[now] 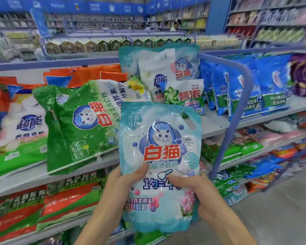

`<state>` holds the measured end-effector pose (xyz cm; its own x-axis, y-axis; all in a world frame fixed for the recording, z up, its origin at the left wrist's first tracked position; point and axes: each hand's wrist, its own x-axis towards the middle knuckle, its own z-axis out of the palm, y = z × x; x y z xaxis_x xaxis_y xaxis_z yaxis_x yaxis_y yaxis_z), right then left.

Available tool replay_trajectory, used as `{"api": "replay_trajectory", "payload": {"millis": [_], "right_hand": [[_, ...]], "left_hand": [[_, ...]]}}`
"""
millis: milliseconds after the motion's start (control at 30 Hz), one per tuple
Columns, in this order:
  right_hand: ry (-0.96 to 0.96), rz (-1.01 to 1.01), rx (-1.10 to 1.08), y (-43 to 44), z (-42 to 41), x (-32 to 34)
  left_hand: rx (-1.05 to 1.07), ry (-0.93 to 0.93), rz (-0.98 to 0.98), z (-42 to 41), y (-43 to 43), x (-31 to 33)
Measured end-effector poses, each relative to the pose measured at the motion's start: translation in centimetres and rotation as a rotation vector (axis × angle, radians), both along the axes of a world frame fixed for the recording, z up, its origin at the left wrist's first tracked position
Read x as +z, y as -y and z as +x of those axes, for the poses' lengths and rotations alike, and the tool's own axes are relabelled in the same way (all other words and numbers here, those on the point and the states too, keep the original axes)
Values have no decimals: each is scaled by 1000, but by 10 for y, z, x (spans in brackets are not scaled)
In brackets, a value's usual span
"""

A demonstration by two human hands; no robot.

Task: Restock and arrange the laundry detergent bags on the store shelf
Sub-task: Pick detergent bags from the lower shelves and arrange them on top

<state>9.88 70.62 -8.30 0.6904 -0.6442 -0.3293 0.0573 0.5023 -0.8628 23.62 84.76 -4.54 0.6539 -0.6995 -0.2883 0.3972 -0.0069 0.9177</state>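
Left hand (124,181) and right hand (193,190) grip a bag (162,138) before the crowded shelf (214,124), bare floor (281,209) to the right.

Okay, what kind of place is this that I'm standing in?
Most likely a supermarket's laundry aisle. Tiered shelves hold rows of packaged detergent, like the green bag, more stocked aisles run behind under a blue banner, and the light blue bag being held carries a price sticker.
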Motion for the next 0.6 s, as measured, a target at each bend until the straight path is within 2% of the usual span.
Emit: {"api": "replay_trajectory", "payload": {"millis": [233, 433, 600], "right_hand": [[-7, -61, 13, 69, 24, 10], [38, -142, 103, 124, 40, 29], [27, -118, 111, 166, 56, 37]], "left_hand": [[-46, -46, -28, 33, 72, 4], [-24, -3, -64, 51, 121, 11], [50, 69, -68, 55, 157, 26]]}}
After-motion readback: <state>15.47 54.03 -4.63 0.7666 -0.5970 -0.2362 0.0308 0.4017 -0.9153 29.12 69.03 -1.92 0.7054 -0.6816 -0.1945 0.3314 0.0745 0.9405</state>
